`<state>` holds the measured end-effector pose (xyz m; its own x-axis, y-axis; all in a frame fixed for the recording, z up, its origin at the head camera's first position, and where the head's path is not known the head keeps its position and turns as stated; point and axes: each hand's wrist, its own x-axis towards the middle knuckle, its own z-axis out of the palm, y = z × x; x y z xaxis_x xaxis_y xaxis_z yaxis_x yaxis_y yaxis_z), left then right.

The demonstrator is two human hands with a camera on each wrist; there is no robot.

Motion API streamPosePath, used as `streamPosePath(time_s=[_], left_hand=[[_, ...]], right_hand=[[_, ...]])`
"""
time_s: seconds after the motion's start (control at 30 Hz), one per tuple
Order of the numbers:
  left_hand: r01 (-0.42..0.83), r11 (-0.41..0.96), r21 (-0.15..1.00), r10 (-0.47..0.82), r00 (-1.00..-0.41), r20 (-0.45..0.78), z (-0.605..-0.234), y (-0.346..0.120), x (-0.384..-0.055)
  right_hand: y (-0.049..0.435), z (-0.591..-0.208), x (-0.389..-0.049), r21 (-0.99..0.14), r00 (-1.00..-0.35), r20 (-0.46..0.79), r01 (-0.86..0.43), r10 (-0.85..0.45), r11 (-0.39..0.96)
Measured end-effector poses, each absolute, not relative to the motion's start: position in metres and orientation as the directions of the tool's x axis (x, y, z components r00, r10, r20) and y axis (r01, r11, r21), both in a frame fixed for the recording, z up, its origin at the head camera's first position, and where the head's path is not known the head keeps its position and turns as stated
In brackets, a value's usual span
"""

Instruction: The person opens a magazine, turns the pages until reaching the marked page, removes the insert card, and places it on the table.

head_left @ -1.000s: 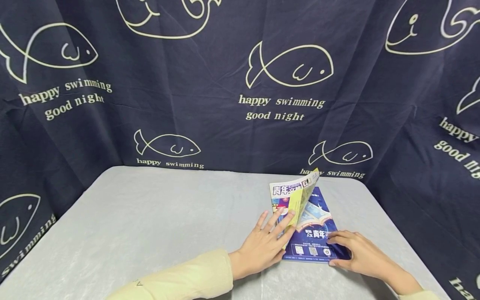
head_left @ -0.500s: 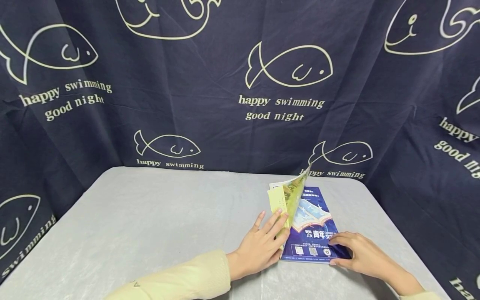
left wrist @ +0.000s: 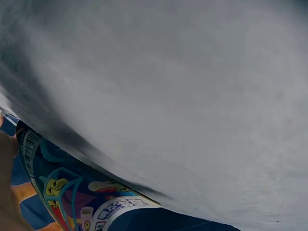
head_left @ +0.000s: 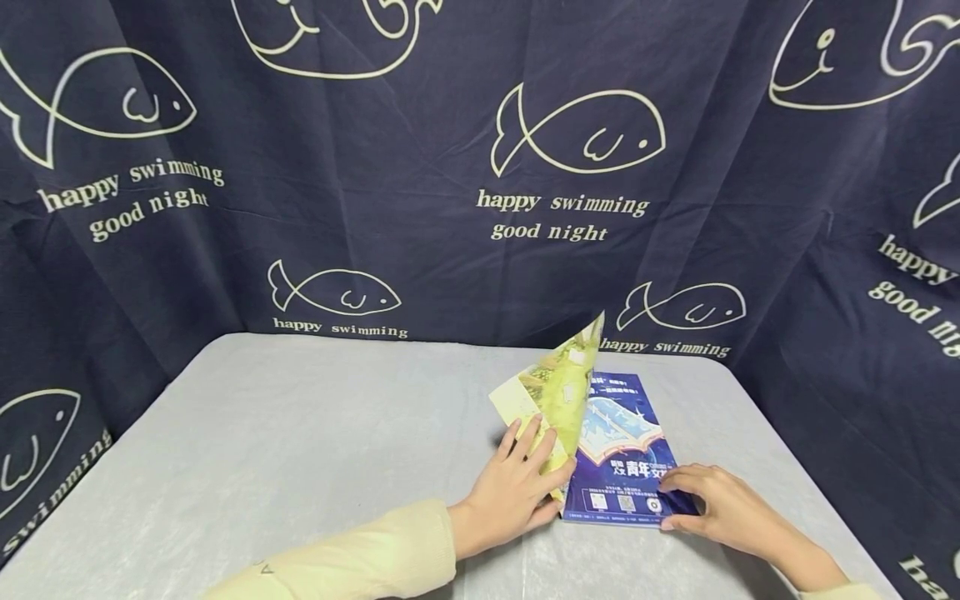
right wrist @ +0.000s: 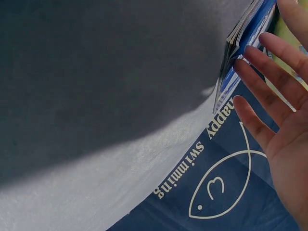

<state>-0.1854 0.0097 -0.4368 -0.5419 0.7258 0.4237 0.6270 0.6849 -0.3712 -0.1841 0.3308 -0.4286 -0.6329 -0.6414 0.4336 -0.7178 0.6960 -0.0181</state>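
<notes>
Nearest, the right hand lies flat with straight fingers pressing the near right corner of the blue magazine on the grey table. Just left of those fingertips, the left hand pinches the yellow-green cover page, lifted and tilted beyond its fingers.
</notes>
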Motion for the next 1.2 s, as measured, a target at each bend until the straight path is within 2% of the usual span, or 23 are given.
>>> streamPosePath(time_s=[0.23, 0.53, 0.87, 1.2], left_hand=[[0.615, 0.693, -0.377, 0.718, -0.542, 0.436, -0.4385, 0.0066, -0.1866], [0.617, 0.672, -0.41, 0.738, -0.509, 0.443, -0.4385, 0.0075, -0.1879], [0.64, 0.695, -0.328, 0.716, -0.574, 0.397, -0.4371, 0.0054, -0.1875], [0.67, 0.682, -0.292, 0.729, -0.592, 0.344, -0.4388, 0.0006, -0.1888]], right_hand=[[0.3305, -0.4269, -0.1838, -0.01, -0.622, 0.438, -0.725, -0.649, 0.688], [0.3302, -0.4242, -0.1835, -0.005, -0.627, 0.436, -0.719, -0.645, 0.695], [0.3334, -0.4232, -0.1826, -0.024, -0.632, 0.465, -0.709, -0.62, 0.705], [0.3383, -0.4228, -0.187, -0.07, -0.597, 0.516, -0.744, -0.614, 0.664]])
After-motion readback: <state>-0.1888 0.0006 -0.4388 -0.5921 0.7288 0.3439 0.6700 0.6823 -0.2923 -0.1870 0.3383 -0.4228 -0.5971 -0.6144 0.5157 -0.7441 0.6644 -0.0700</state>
